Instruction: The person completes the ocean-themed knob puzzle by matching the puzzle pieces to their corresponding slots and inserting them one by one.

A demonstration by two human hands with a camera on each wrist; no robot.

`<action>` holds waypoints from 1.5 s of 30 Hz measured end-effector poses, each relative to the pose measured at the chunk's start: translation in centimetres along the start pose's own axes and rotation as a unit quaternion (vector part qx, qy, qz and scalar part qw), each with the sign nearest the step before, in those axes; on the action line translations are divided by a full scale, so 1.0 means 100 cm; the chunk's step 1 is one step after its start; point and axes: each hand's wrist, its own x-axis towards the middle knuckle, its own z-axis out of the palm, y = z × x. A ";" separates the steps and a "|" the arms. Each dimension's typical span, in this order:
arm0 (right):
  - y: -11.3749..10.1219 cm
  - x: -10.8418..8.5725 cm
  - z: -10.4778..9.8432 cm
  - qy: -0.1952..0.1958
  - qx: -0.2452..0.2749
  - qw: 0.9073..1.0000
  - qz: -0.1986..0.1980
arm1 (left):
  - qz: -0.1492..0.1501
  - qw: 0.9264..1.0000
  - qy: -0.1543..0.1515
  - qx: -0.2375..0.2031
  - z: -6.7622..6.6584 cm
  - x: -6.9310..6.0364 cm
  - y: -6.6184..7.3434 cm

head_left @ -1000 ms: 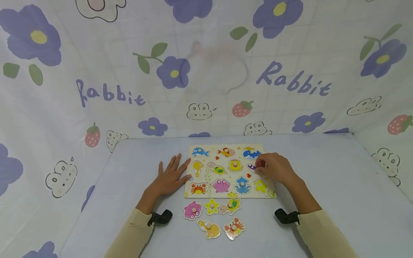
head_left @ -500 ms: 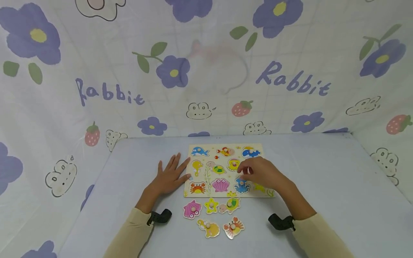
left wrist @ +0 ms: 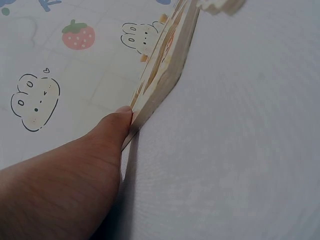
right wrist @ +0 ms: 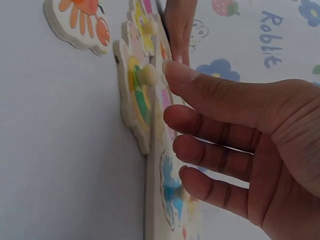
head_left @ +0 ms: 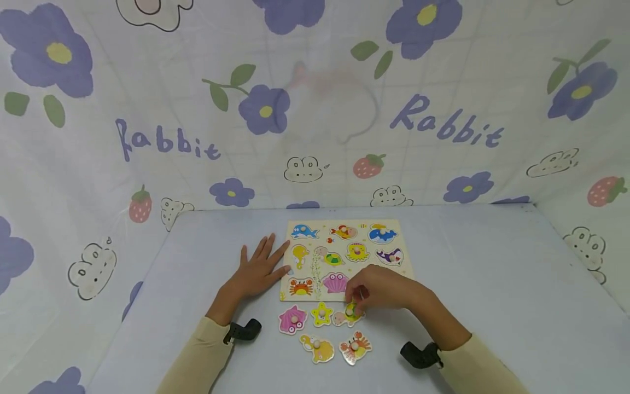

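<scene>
Left hand (head_left: 258, 269) spread, right hand (head_left: 381, 288) empty, fingers (right wrist: 212, 152) parted: sweeping low, we could jostle the green-and-yellow wooden turtle piece (right wrist: 142, 106).

Table (head_left: 492, 257), right side: loads of room, a hand passes easily
Turtle piece (head_left: 346, 316): right hand (head_left: 381, 287) hovers close above; star piece (head_left: 322, 314) crowds its left
Board (head_left: 325, 225), left edge: left hand (head_left: 258, 271) sits spread there, blocking it
</scene>
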 end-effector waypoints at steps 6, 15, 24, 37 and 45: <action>-0.002 0.003 0.008 -0.010 0.003 1.000 0.005 | 0.002 1.000 0.001 -0.008 0.000 0.000 0.000; -0.003 0.004 0.012 -0.002 -0.013 1.000 -0.001 | 0.005 1.000 0.004 -0.004 0.001 0.001 -0.001; -0.007 0.003 0.010 -0.007 -0.019 1.000 0.003 | 0.009 1.000 0.007 -0.005 0.000 0.002 -0.001; -0.001 0.004 0.004 0.032 -0.022 0.999 -0.014 | 0.010 1.000 0.007 -0.006 -0.003 0.001 0.000; -0.003 0.006 0.004 0.100 -0.050 0.994 0.012 | 0.005 1.000 0.001 -0.004 -0.002 0.001 0.000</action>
